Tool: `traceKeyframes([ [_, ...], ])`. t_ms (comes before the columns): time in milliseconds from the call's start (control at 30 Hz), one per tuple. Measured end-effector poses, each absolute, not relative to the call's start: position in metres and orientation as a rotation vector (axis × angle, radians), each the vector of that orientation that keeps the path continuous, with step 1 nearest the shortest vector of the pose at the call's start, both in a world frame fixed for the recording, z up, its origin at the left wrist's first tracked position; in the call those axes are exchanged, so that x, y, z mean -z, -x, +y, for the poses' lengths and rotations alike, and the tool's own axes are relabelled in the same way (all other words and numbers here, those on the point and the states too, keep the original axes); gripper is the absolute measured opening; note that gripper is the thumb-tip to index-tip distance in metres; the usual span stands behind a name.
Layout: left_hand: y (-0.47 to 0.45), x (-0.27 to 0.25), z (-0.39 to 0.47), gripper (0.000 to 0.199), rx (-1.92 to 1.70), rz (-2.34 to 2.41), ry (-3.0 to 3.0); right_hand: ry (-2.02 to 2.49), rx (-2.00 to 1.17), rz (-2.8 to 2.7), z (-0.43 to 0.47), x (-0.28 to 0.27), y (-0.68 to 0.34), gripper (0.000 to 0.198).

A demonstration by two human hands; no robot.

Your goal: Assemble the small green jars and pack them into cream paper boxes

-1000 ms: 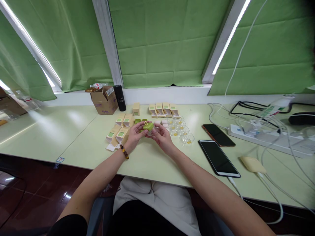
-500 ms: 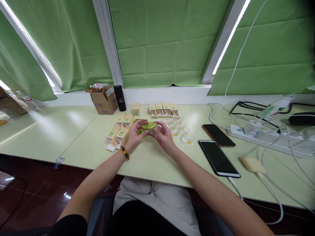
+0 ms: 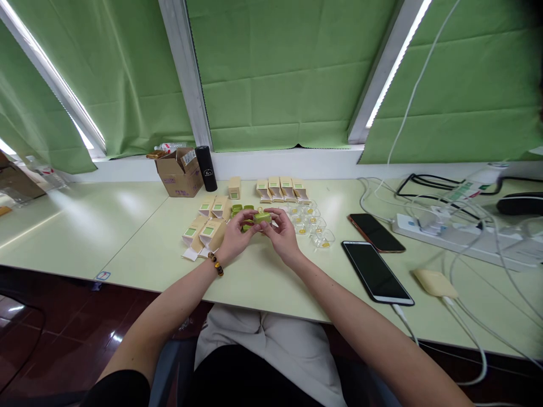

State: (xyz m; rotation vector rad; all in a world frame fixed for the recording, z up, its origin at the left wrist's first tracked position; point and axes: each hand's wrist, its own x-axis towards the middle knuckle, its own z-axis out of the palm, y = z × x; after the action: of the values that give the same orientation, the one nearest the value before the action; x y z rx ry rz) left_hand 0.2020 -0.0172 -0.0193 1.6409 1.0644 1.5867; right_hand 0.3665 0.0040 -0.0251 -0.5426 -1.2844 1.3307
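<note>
Between both hands, just above the table, is a small shiny green case [image 3: 262, 217] with a gold-coloured loop on top. My left hand [image 3: 236, 233] is closed on its left side, thumb at the front edge. My right hand [image 3: 281, 233] grips the right side with thumb and fingertips. More green cases [image 3: 236, 209] lie behind my left hand, partly hidden by it. To the right of my right hand stand several clear plastic cups [image 3: 323, 238] with small yellow pieces in them. Left of my left hand are several opened cream cartons [image 3: 212, 233] with green labels.
More cream cartons [image 3: 287, 190] stand in a row at the back, with a single one [image 3: 234, 187] beside them. A cardboard box [image 3: 180, 173] and a black bottle [image 3: 206, 168] are behind left. Two phones [image 3: 377, 272], a power strip [image 3: 462, 243] and loose cables lie on the right.
The green case has turned in my hands and looks narrower from here, its loop still upward. My fingers have drawn closer together round it; the green cases behind show more.
</note>
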Motion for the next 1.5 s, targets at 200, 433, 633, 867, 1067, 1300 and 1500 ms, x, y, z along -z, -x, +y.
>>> traceKeyframes([
  [200,-0.196,0.022,-0.013,0.054,-1.602,0.973,-1.475,0.479,-1.345,-1.361,0.006,0.026,-0.372,0.060],
  [433,-0.193,0.023,-0.010,0.056,-1.628,1.011,-1.436,0.556,-1.273,-1.449,0.008,0.034,-0.366,0.076],
  [633,-0.197,0.024,-0.014,0.049,-1.628,1.155,-1.578,0.665,-1.066,-1.454,0.007,0.035,-0.365,0.063],
  [867,-0.197,0.018,-0.019,0.049,-1.744,1.066,-1.496,0.363,-1.663,-1.100,0.011,0.027,-0.370,0.053],
  [1067,-0.197,0.017,-0.018,0.044,-1.761,1.091,-1.452,0.272,-1.922,-0.882,0.016,0.028,-0.375,0.036],
  [1300,-0.197,0.020,-0.019,0.048,-1.681,1.133,-1.510,0.439,-1.617,-1.086,0.012,0.029,-0.372,0.053],
  [1500,-0.198,0.017,-0.022,0.056,-1.526,1.202,-1.644,0.663,-1.012,-1.539,0.004,0.033,-0.367,0.062],
])
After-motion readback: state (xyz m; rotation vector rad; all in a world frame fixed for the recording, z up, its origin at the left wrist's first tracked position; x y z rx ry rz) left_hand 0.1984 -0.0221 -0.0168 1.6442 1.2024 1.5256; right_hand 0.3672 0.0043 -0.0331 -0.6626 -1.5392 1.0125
